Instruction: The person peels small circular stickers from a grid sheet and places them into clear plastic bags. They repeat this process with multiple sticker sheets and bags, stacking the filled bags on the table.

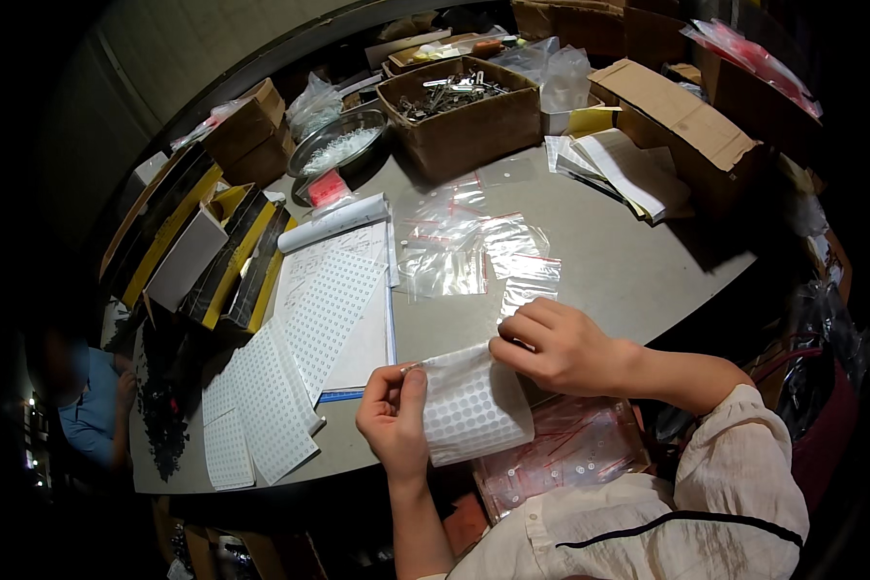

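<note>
Both hands work on a pale sheet of round stickers (478,418), which hangs tilted in the air just past the table's near edge, in front of the person's body. The left hand (396,420) pinches the sheet near its upper left corner, the thumb lying over the front. The right hand (551,353) has its fingers curled and its thumb and forefinger pressed together at the upper right corner; whether a loosened sticker sits between those fingertips is too small to tell. Below the sheet, a stack of clear plastic bags (570,449) with red lines lies near the lap. Beyond the right hand, small clear bags (532,275) with red strips lie scattered and overlapping on the grey table (638,261). To their left is a paper pad (365,333) with its top page rolled back, and several sheets of small printed dots (271,387) fan out over and beside it. Farther back stand a cardboard box (478,135) full of metal pieces and, to its left, a round bowl (298,160) of whitish bits. Black-and-yellow boxes (249,256) line the left side, near dark loose pieces (162,425); past them sits another person (89,406) in a blue top.
</note>
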The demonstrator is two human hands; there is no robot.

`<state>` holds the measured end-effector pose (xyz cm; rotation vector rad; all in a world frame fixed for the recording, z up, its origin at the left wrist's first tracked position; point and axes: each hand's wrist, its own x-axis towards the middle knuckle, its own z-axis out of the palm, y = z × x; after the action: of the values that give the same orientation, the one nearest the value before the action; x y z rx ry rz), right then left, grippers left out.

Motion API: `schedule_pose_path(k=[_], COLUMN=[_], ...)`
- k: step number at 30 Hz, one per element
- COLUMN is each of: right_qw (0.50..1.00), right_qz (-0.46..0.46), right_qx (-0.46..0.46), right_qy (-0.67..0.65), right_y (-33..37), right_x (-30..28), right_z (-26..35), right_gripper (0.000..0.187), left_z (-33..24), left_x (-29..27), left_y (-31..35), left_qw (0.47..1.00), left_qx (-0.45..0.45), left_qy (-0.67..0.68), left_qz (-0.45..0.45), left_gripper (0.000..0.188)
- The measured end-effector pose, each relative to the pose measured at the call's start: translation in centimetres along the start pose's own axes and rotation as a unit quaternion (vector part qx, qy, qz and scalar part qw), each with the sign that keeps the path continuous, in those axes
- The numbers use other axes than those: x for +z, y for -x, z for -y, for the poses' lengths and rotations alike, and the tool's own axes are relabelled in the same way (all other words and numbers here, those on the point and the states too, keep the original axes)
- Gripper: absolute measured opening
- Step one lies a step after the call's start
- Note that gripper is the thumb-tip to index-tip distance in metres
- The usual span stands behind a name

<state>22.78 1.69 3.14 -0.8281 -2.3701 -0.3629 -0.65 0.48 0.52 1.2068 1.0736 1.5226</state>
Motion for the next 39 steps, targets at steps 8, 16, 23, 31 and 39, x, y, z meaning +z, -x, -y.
schedule_pose_path(k=[8, 16, 23, 31, 39], right_qw=[0.991, 0.924, 0.874, 0.937, 0.868], right_qz=[-0.004, 0.234, 0.398, 0.236, 0.444], right_qx=[0.068, 0.278, 0.277, 0.255, 0.219], right_qy=[-0.120, -0.118, -0.022, -0.011, -0.034], right_y=[2.4, 1.2, -0.2, 0.3, -1.4], right_x=[-1.5, -1.1, -2.1, -0.8, -6.1], right_z=[-3.3, -8.6, -9.0, -9.8, -3.4], right_gripper=[0.013, 0.027, 0.036, 0.046, 0.041], left_z=[0.2, 0.3, 0.0, 0.3, 0.3], left_x=[-0.4, -0.3, -0.4, -0.2, -0.8], left_y=[-0.1, -0.3, -0.2, -0.3, 0.0], left_qw=[1.000, 1.000, 0.999, 0.995, 0.997], left_qx=[-0.016, -0.011, -0.007, 0.020, 0.012], left_qy=[0.003, 0.015, 0.028, 0.076, 0.060], left_qz=[-0.012, -0.018, -0.031, -0.060, -0.050], left_gripper=[0.009, 0.009, 0.009, 0.008, 0.009])
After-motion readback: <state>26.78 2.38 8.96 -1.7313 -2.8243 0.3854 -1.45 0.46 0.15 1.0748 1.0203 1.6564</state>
